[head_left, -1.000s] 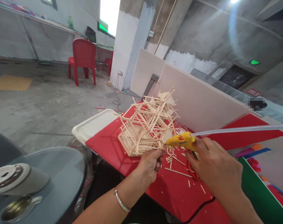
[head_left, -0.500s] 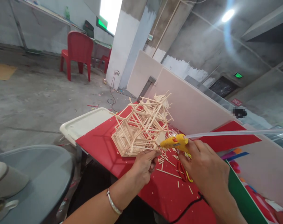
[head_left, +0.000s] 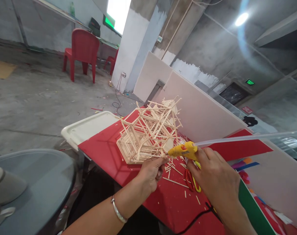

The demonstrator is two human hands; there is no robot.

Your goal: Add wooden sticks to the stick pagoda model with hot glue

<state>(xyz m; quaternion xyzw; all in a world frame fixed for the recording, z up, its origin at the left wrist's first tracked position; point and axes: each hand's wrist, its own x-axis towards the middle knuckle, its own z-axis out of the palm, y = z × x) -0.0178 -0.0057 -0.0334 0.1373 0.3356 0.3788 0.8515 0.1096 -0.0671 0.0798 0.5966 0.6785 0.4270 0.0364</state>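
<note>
Red chair (head_left: 85,45), gray table (head_left: 49,176) (pale container (head_left: 9,186) on top), green sign (head_left: 249,82)

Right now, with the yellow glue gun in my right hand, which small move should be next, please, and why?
I would perhaps draw the right hand back slightly, so the glue gun points clear of the left hand. Its tip appears very close to that hand, at the near edge of the stick structure, and could be hot.

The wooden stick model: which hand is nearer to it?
Left: the left hand is at the near edge of the stick model; the right hand is farther right, gripping the yellow glue gun.
</note>
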